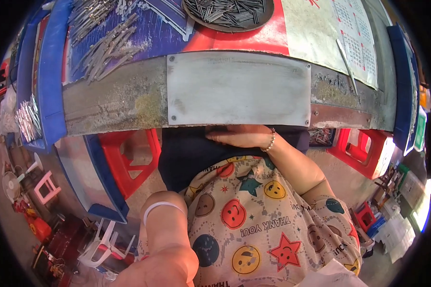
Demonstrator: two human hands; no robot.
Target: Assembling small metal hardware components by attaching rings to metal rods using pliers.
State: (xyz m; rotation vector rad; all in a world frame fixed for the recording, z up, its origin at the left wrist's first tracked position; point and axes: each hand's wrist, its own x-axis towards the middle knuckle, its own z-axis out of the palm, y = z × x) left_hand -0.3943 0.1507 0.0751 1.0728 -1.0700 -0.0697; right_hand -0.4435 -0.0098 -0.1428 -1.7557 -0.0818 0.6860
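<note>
My right hand [238, 137], with a beaded bracelet at its wrist, lies on the dark cloth [179, 160] over my lap, just below the table's near edge. Its fingers stretch out to the left, partly under that edge, and nothing shows in them. Close to the camera, my left hand [160, 268] is raised, a pale bangle [165, 204] round its wrist. The lower edge cuts off its fingers, so its grip cannot be made out. Ahead of both hands is a bare grey metal plate [239, 88], screwed to the table's front edge.
Thin metal rods [111, 50] lie heaped at the table's left. A round tray [229, 29] of dark rods sits at the far middle. A slim pale stick [347, 67] rests at right. Red stools [138, 162] and blue trays [50, 95] flank the table.
</note>
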